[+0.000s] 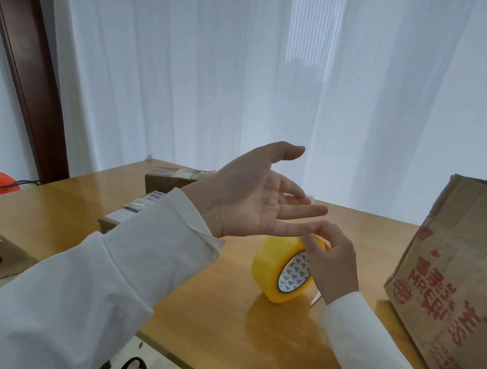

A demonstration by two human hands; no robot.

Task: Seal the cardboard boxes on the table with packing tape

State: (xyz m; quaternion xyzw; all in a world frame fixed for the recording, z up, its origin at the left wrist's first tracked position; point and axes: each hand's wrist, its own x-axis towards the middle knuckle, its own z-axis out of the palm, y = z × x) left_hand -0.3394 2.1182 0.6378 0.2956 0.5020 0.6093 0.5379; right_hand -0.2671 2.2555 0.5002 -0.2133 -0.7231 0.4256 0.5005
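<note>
Step in hand, as I judge it: finding or lifting the free end of the tape, before any box gets sealed. Right hand (331, 260) pinches at the top rim of the yellow packing tape roll (282, 269), fingers curled on it; roll stands on edge on the wooden table (203, 308), directly under that pinch. Left hand (253, 196) hovers just above, palm up, fingers straight and apart, holding nothing. Large printed cardboard box (450, 277) stands right of the grip; smaller labelled box (141, 205) behind-left. Next move likely calls for peeling a length free and carrying it to a box seam.
</note>
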